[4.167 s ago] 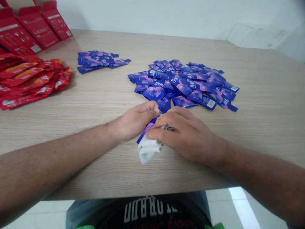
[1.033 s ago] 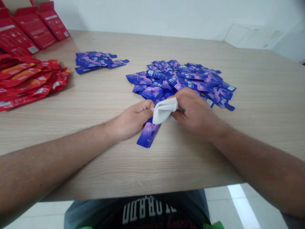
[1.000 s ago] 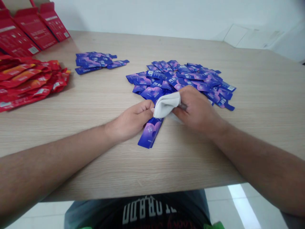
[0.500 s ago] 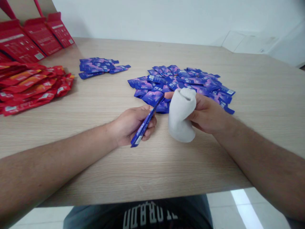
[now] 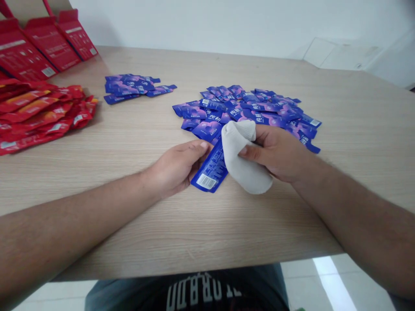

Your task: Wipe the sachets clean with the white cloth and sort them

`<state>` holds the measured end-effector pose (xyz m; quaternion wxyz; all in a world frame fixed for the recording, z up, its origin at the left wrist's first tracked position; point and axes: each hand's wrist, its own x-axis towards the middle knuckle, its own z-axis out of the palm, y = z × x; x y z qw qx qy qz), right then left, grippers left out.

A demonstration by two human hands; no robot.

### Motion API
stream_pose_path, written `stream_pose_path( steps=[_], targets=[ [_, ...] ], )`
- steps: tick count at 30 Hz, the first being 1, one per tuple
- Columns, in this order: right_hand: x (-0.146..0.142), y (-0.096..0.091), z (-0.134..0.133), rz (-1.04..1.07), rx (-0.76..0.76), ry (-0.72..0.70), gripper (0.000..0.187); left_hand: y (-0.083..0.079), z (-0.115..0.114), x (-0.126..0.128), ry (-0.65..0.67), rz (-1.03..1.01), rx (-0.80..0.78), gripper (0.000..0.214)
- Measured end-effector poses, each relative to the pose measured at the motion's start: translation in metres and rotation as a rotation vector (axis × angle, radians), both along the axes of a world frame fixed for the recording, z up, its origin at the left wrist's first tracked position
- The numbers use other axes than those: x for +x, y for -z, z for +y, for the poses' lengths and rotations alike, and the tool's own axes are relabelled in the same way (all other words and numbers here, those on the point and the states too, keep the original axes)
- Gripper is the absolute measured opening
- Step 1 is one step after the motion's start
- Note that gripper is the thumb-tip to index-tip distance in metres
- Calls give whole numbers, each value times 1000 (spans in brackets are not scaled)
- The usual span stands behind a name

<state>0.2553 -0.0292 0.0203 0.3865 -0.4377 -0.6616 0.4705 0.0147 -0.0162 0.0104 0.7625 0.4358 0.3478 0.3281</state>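
Note:
My left hand pinches one blue sachet by its long edge, barcode side up, low over the wooden table. My right hand is closed round a bunched white cloth, which presses against the sachet's upper right part. Right behind both hands lies a large loose heap of blue sachets.
A smaller, neater pile of blue sachets lies at the back left. Red sachets are heaped at the left edge, with red cartons behind them. The table's near edge runs just in front of my torso.
The sachet lay face up under the cloth; my left hand lifted and turned it over, and it now shows its barcode side. My right hand brought the cloth back against it.

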Motion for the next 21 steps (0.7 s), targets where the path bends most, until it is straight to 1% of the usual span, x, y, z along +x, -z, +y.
stream_pose_path(
  steps=[2,5,10,12,14,18,20,21],
  targets=[
    [2,3,3,5,-16,35,34,4,4,0,-48,-6,58,24],
    [0,4,4,14,-51,64,30,10,7,-1,-46,48,161,22],
    [-7,-1,-1,28,-167,110,36,14,11,-6,-23,307,478,20],
    [-9,-3,-3,26,-204,116,39,12,12,-7,-24,372,556,20],
    [-10,-4,-5,21,-211,113,40,11,13,-7,-22,396,593,19],
    [-10,-7,-6,1,-152,97,39,13,15,-8,-24,365,576,19],
    [-8,-13,-7,-4,-38,117,39,16,15,-8,-34,339,549,19],
    [-6,-16,-9,-21,55,152,38,17,16,-8,-41,330,536,19]
  ],
)
